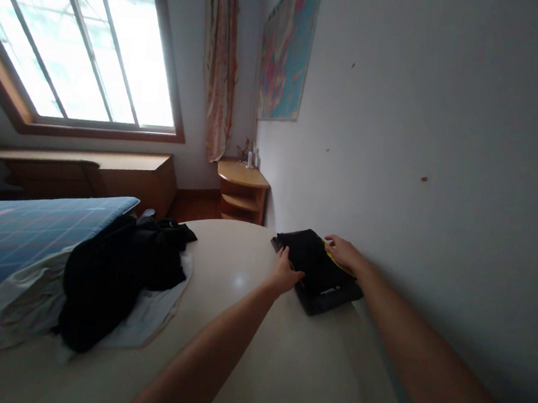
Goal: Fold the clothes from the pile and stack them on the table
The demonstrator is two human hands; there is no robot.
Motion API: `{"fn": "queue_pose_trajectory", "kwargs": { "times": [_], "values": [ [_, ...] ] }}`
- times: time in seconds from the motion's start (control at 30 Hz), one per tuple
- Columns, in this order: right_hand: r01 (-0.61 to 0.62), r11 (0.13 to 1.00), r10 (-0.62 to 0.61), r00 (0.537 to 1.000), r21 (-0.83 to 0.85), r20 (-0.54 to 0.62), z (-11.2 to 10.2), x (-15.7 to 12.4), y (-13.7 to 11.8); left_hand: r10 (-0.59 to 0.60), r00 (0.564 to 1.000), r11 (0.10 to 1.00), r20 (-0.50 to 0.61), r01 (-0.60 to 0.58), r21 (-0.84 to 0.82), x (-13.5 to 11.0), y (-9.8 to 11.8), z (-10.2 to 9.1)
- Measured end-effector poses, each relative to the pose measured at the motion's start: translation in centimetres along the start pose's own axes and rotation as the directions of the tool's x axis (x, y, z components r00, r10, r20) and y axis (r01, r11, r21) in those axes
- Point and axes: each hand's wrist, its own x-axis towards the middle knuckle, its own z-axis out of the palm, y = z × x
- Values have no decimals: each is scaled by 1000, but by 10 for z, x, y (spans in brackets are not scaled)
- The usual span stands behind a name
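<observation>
A folded black garment (311, 257) with a yellow edge lies on top of a dark grey folded cloth (323, 303), near the table's far right side by the wall. My left hand (285, 274) is at the left edge of the black garment, thumb and fingers gripping it. At the opposite edge, along the yellow line, my right hand (343, 253) pinches the cloth; its thumb is partly hidden. The dark grey cloth sticks out at the front and left beneath the black one.
Rumpled black clothes (117, 275) and whitish clothes (28, 298) are heaped on the left of the pale round table (223, 267). Beyond them is a blue plaid mattress (29, 234). The white wall (427, 115) borders the right; a small corner shelf (243, 173) stands behind.
</observation>
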Motion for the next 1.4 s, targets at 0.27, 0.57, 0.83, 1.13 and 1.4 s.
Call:
{"fn": "queue_pose_trajectory", "kwargs": {
  "times": [0.27,0.57,0.83,1.13,1.4],
  "values": [
    [69,991,-66,997,-115,36,33,-17,-54,51,995,912,82,-80,402,-50,19,-19],
    [57,986,-52,998,-156,37,45,-30,-59,80,977,621,196,-202,757,-141,-2,-111],
    [240,969,-244,964,-51,-108,44,-87,-138,155,982,596,113,-184,782,-197,-6,-151],
    [283,955,-290,952,84,93,91,-178,-198,423,799,442,-427,229,867,-199,25,-237],
    [322,936,-334,940,144,69,88,-188,-187,349,605,543,-716,492,681,-203,37,-299]
  ]
}}
